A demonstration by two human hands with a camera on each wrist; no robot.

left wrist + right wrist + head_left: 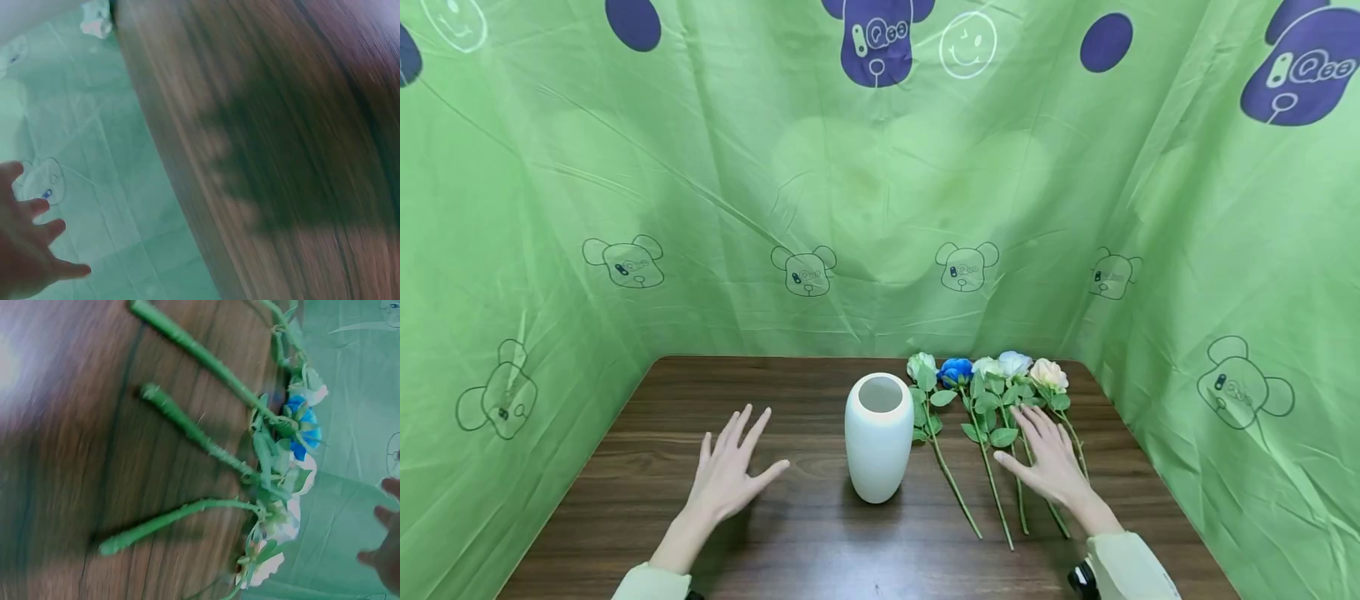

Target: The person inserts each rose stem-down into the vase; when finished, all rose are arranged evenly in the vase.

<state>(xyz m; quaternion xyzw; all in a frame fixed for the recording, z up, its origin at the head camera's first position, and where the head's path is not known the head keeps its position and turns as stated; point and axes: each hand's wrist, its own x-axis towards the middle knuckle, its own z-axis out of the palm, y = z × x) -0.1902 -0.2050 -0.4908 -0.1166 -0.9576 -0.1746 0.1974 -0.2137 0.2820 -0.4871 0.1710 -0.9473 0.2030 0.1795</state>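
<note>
A tall white vase (878, 454) stands upright near the middle of the wooden table. To its right lie several artificial roses with long green stems: a blue rose (956, 372), a pale pink rose (1049, 375), and whitish ones such as the white rose (1015, 363). My left hand (726, 479) is left of the vase, fingers spread, holding nothing. My right hand (1051, 467) hovers over the stems at the right, fingers spread as well. In the right wrist view the blue rose (304, 428) and thick green stems lie across the wood.
The dark brown wooden table (700, 392) reaches back to a green curtain (880, 308) with cartoon bear prints, which also closes off both sides. The hand's shadow (294, 162) falls on the wood in the left wrist view.
</note>
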